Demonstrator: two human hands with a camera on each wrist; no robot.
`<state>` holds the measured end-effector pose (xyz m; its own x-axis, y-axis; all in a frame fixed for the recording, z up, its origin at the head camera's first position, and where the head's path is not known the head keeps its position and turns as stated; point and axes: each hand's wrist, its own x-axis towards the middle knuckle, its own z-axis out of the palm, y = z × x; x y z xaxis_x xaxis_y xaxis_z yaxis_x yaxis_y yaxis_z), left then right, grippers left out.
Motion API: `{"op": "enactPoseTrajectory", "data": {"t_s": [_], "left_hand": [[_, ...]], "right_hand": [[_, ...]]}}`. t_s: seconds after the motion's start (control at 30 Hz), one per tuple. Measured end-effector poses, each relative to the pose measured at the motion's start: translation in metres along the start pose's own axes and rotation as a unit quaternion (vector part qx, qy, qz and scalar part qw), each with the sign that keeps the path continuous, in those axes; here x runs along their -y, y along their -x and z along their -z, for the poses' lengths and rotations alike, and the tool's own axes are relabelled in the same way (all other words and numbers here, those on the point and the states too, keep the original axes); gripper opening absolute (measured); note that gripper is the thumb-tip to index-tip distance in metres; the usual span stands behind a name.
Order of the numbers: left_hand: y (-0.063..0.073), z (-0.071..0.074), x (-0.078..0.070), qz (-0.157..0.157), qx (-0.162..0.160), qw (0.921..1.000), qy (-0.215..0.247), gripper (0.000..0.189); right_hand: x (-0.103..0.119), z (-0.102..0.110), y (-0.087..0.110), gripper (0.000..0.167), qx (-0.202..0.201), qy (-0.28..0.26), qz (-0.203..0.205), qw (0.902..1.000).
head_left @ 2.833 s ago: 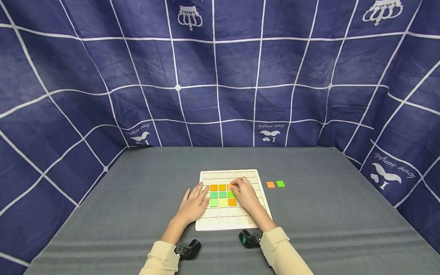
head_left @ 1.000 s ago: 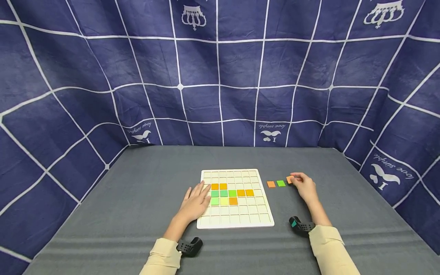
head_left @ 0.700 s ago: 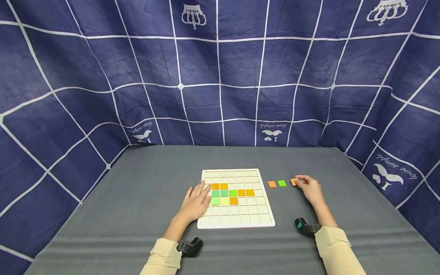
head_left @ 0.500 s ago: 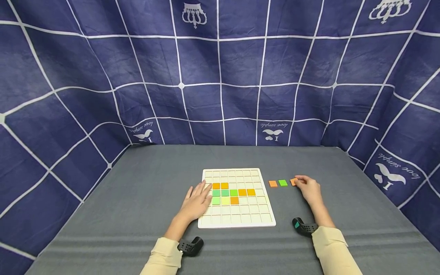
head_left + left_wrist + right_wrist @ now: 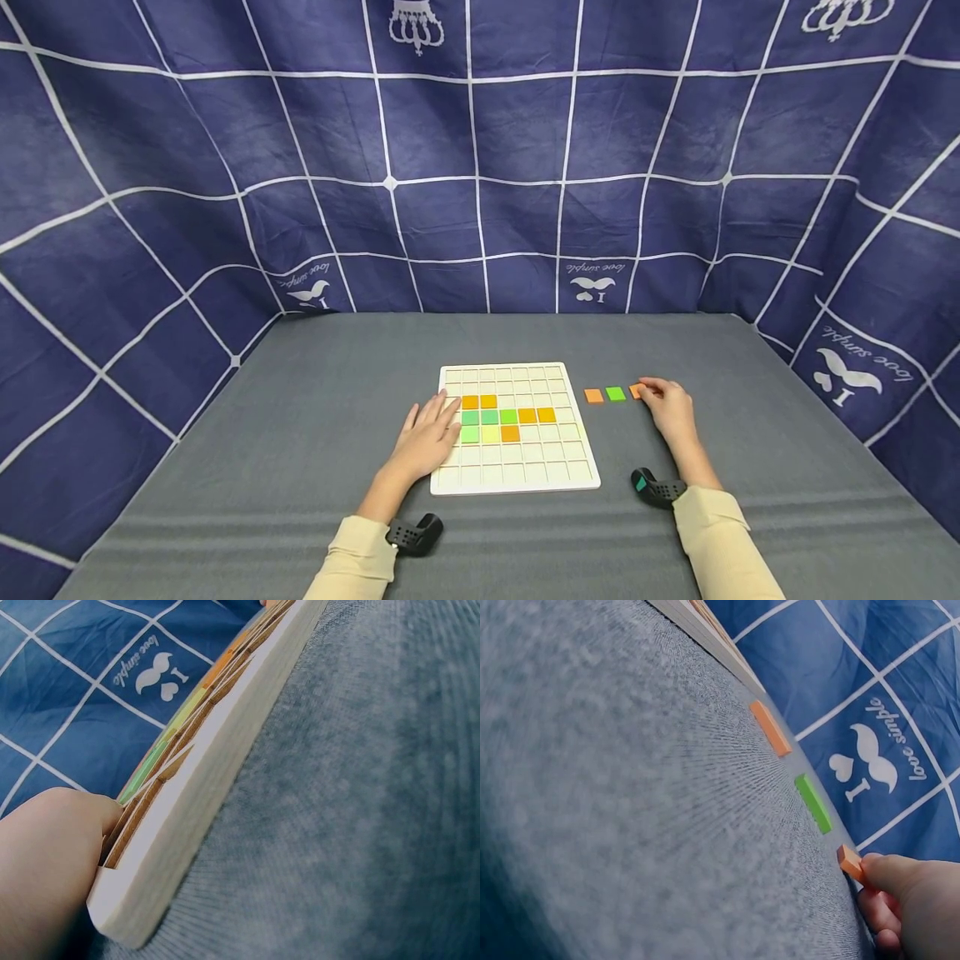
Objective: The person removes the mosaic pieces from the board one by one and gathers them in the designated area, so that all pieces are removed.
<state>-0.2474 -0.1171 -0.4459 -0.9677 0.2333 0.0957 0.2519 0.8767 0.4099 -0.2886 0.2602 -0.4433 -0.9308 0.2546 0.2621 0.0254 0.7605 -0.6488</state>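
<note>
A pale wooden grid board [image 5: 516, 478] lies on the grey cloth, with several orange, green and yellow square tiles set in its left and middle cells. My left hand [image 5: 424, 442] rests flat across the board's left edge, fingers spread and straight, fingertips beside the coloured tiles. To the right of the board, my right hand [image 5: 671, 412] pinches an orange tile [image 5: 850, 863] between thumb and fingertips, low over the cloth. That tile is at the right end of a short row with a green tile [image 5: 616, 393] and another orange tile [image 5: 593, 396]. Fingers partly cover the pinched tile.
The grey cloth [image 5: 300, 400] covers the table. A blue curtain [image 5: 517, 217] with white lines stands along the back and both sides. Each wrist wears a black band, the left band [image 5: 415, 535] near the board's lower left corner.
My right hand has left the board and carried an orange tile right to the table beside the green one, lately shifting slightly left. My left hand stays on the board's edge.
</note>
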Motion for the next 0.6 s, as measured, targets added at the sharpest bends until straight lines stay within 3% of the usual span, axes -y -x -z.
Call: {"op": "enactPoseTrajectory", "data": {"t_s": [0.37, 0.6], "left_hand": [[-0.0008, -0.0006, 0.0015, 0.001, -0.003, 1.0, 0.0, 0.048], [-0.0017, -0.0017, 0.0019, -0.001, -0.002, 1.0, 0.002, 0.048]], "right_hand": [[0.0003, -0.001, -0.0004, 0.029, 0.006, 0.024, 0.032, 0.9992], [-0.0007, -0.0011, 0.0005, 0.03, 0.007, 0.028, 0.018, 0.9994]]}}
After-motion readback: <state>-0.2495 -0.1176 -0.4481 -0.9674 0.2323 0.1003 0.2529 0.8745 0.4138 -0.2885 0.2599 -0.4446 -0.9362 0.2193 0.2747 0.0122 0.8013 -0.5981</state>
